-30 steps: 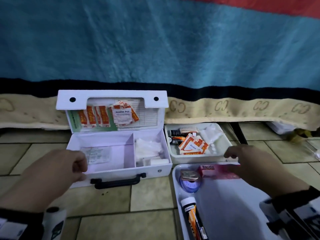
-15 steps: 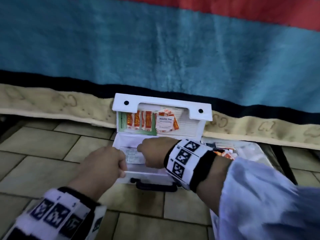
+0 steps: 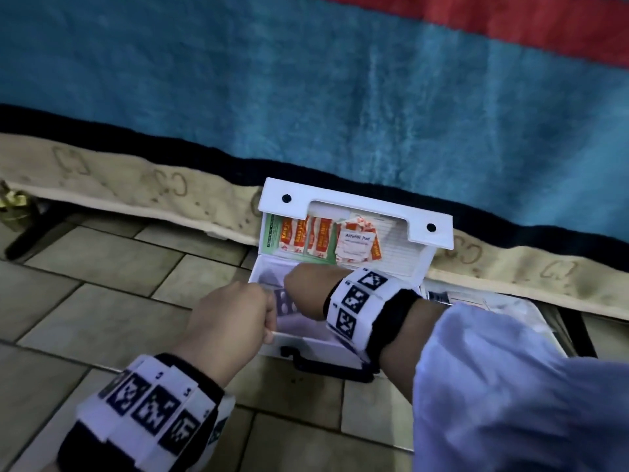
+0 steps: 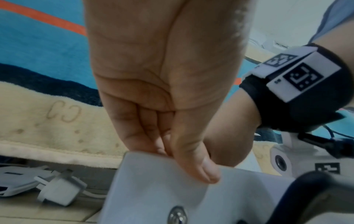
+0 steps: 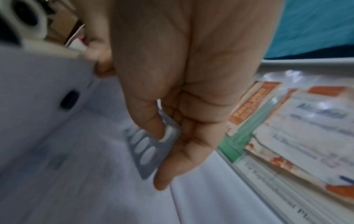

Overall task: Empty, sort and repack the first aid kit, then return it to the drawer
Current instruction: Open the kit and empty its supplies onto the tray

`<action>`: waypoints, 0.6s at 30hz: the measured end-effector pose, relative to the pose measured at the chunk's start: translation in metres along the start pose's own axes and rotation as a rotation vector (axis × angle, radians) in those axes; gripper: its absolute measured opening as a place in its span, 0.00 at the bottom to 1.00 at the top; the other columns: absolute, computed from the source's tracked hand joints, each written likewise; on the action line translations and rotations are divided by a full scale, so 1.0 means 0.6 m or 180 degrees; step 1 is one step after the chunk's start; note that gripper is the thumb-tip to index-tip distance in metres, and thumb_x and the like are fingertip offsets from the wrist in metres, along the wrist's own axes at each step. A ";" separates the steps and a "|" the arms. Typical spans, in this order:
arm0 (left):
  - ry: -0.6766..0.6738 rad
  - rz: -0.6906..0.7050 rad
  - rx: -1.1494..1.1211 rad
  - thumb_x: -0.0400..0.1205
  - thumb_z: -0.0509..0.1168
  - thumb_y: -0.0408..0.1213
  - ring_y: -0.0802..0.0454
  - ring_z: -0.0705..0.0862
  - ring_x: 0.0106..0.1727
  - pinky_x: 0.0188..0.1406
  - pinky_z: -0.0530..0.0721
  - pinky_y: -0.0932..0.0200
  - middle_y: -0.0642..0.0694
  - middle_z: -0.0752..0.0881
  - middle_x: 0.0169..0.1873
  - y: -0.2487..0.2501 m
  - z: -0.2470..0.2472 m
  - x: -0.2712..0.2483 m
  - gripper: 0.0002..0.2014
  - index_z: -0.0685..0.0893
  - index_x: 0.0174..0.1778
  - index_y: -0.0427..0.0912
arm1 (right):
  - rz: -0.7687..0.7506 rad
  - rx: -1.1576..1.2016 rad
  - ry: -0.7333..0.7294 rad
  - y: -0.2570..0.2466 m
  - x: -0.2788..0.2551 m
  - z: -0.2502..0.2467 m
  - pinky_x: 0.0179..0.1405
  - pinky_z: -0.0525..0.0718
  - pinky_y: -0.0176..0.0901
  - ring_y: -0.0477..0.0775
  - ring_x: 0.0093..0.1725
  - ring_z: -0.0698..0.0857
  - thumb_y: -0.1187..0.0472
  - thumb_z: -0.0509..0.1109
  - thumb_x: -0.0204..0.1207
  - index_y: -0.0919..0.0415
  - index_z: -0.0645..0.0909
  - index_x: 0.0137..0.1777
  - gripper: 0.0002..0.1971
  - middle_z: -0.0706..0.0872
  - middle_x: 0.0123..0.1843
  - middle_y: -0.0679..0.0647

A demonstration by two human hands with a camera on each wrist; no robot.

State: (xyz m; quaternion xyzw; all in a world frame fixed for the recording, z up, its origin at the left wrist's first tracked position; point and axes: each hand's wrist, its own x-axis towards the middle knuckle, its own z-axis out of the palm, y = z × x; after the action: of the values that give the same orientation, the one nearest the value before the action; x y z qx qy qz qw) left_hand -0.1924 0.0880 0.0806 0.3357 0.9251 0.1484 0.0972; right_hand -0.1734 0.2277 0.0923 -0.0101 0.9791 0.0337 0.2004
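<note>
Right hand [image 5: 172, 94] pinching blister pack [image 5: 151, 150] thumb-over-fingers, low inside first aid kit [image 3: 343, 342] left compartment, near its left wall. Left hand [image 4: 162, 94] grips kit's front-left rim, thumb on the outer face. Lid upright against blanket [image 3: 340, 97]; kit sits on tiled floor [image 3: 102, 284], open tiles to its left.

- I read "Alcohol Pad" on a white sachet [image 3: 356, 242] tucked in the open lid [image 3: 354, 212] of the first aid box.
- Left of that sachet, the orange packets [image 3: 308, 237] carry print too blurred for me to read.
- Along the beige blanket border [image 3: 136, 185] behind the box, I see repeated "CJ" marks.
- The wristbands [image 3: 357, 301] show only square coded patterns.
</note>
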 end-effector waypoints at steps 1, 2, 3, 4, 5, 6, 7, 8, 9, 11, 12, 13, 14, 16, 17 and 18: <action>-0.0035 0.0004 -0.0006 0.71 0.70 0.33 0.60 0.84 0.40 0.29 0.71 0.64 0.57 0.87 0.30 0.000 -0.001 0.001 0.12 0.81 0.27 0.54 | -0.0039 0.0045 0.0071 0.004 -0.011 -0.013 0.24 0.75 0.22 0.49 0.30 0.76 0.66 0.60 0.81 0.61 0.80 0.45 0.07 0.72 0.30 0.48; -0.0051 0.0018 0.0010 0.71 0.71 0.34 0.59 0.84 0.40 0.30 0.72 0.63 0.57 0.87 0.31 0.000 -0.002 0.003 0.11 0.81 0.26 0.54 | -0.0014 0.0033 0.0112 0.007 -0.025 -0.025 0.22 0.72 0.25 0.50 0.30 0.73 0.65 0.61 0.81 0.62 0.81 0.47 0.07 0.71 0.30 0.49; -0.0056 0.0023 0.0032 0.70 0.72 0.35 0.58 0.83 0.40 0.31 0.72 0.62 0.56 0.86 0.31 0.000 -0.002 0.003 0.11 0.80 0.26 0.54 | -0.0001 0.0027 0.0169 0.013 -0.042 -0.034 0.22 0.70 0.28 0.52 0.32 0.73 0.65 0.60 0.81 0.63 0.81 0.48 0.08 0.73 0.32 0.52; -0.0070 0.0025 0.0053 0.70 0.72 0.36 0.58 0.83 0.40 0.31 0.72 0.62 0.56 0.86 0.32 0.000 -0.003 0.003 0.11 0.80 0.26 0.54 | 0.0044 0.0190 0.0274 0.022 -0.062 -0.040 0.24 0.70 0.33 0.53 0.34 0.75 0.65 0.60 0.80 0.63 0.81 0.49 0.08 0.76 0.34 0.53; -0.0085 0.0055 0.0073 0.71 0.72 0.36 0.58 0.82 0.40 0.31 0.72 0.62 0.56 0.85 0.33 -0.001 -0.003 0.003 0.11 0.79 0.27 0.54 | 0.0126 0.0470 0.0411 0.032 -0.086 -0.048 0.27 0.71 0.36 0.53 0.37 0.77 0.65 0.61 0.79 0.61 0.81 0.47 0.07 0.79 0.36 0.53; -0.0108 0.0109 0.0127 0.73 0.70 0.35 0.58 0.81 0.41 0.29 0.70 0.64 0.56 0.85 0.34 0.001 -0.002 0.001 0.10 0.79 0.29 0.54 | 0.0178 0.0714 0.0575 0.045 -0.117 -0.052 0.30 0.73 0.38 0.52 0.38 0.78 0.64 0.61 0.78 0.59 0.80 0.44 0.06 0.81 0.37 0.51; -0.0171 0.0177 0.0245 0.75 0.67 0.36 0.58 0.80 0.41 0.27 0.67 0.66 0.56 0.84 0.36 0.003 0.000 -0.001 0.09 0.78 0.32 0.54 | 0.0255 0.0886 0.0767 0.057 -0.152 -0.057 0.32 0.74 0.40 0.51 0.39 0.79 0.64 0.62 0.78 0.57 0.80 0.43 0.06 0.83 0.37 0.50; -0.0223 0.0249 0.0385 0.77 0.64 0.37 0.57 0.78 0.42 0.26 0.65 0.68 0.56 0.82 0.37 0.008 0.000 -0.004 0.07 0.77 0.35 0.54 | 0.0395 0.1030 0.0969 0.074 -0.185 -0.056 0.35 0.74 0.42 0.50 0.39 0.79 0.63 0.64 0.77 0.56 0.81 0.42 0.06 0.84 0.37 0.50; -0.0233 0.0339 0.0502 0.78 0.63 0.38 0.57 0.77 0.42 0.26 0.65 0.68 0.56 0.79 0.36 0.014 0.001 -0.006 0.06 0.76 0.37 0.54 | 0.0550 0.1200 0.1178 0.094 -0.220 -0.050 0.36 0.74 0.44 0.49 0.37 0.79 0.63 0.65 0.76 0.56 0.83 0.42 0.06 0.85 0.36 0.51; -0.0196 0.0537 0.0455 0.78 0.65 0.42 0.58 0.78 0.42 0.33 0.74 0.64 0.56 0.79 0.36 0.035 0.005 -0.009 0.07 0.76 0.34 0.54 | 0.0858 0.1621 0.1518 0.127 -0.289 -0.028 0.38 0.77 0.46 0.46 0.34 0.78 0.64 0.68 0.76 0.57 0.83 0.39 0.06 0.85 0.34 0.54; -0.0208 0.0613 0.0348 0.77 0.67 0.44 0.58 0.79 0.42 0.38 0.78 0.61 0.56 0.81 0.36 0.049 0.008 -0.010 0.08 0.77 0.33 0.54 | 0.1069 0.1838 0.1644 0.141 -0.324 -0.014 0.36 0.79 0.47 0.45 0.32 0.78 0.65 0.68 0.76 0.61 0.83 0.39 0.05 0.85 0.34 0.58; -0.0191 0.0691 0.0269 0.76 0.68 0.46 0.59 0.80 0.42 0.41 0.80 0.59 0.56 0.83 0.36 0.064 0.012 -0.012 0.08 0.78 0.32 0.54 | 0.1307 0.2043 0.1751 0.152 -0.359 0.002 0.31 0.79 0.43 0.43 0.29 0.76 0.65 0.68 0.76 0.63 0.84 0.40 0.06 0.86 0.33 0.61; -0.0178 0.0772 0.0232 0.76 0.69 0.47 0.60 0.80 0.43 0.43 0.82 0.57 0.56 0.84 0.37 0.081 0.016 -0.015 0.08 0.78 0.33 0.54 | 0.1580 0.2174 0.1808 0.162 -0.392 0.021 0.24 0.76 0.35 0.41 0.25 0.75 0.66 0.68 0.77 0.63 0.84 0.39 0.06 0.85 0.32 0.61; -0.0166 0.0958 0.0209 0.77 0.68 0.47 0.59 0.81 0.44 0.44 0.83 0.54 0.57 0.84 0.39 0.107 0.025 -0.015 0.06 0.78 0.37 0.56 | 0.2140 0.2175 0.1911 0.177 -0.449 0.062 0.20 0.71 0.34 0.44 0.21 0.74 0.66 0.68 0.76 0.60 0.83 0.34 0.09 0.85 0.28 0.58; -0.0172 0.1045 0.0226 0.77 0.68 0.46 0.58 0.81 0.44 0.45 0.83 0.54 0.57 0.84 0.39 0.118 0.028 -0.014 0.05 0.78 0.38 0.57 | 0.2425 0.2116 0.1986 0.182 -0.474 0.084 0.23 0.72 0.38 0.47 0.22 0.76 0.66 0.68 0.75 0.59 0.82 0.31 0.11 0.86 0.27 0.57; -0.0188 0.1126 0.0267 0.77 0.68 0.45 0.59 0.81 0.44 0.44 0.83 0.54 0.58 0.84 0.38 0.129 0.031 -0.012 0.05 0.78 0.37 0.57 | 0.2744 0.2120 0.2062 0.187 -0.497 0.108 0.26 0.74 0.39 0.51 0.25 0.80 0.66 0.67 0.75 0.59 0.82 0.29 0.12 0.86 0.27 0.55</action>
State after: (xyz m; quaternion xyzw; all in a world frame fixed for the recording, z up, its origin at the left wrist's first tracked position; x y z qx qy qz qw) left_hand -0.1360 0.1437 0.0898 0.5010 0.8538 0.1146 0.0827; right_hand 0.1223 0.3460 0.1571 0.4384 0.8642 -0.1998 -0.1452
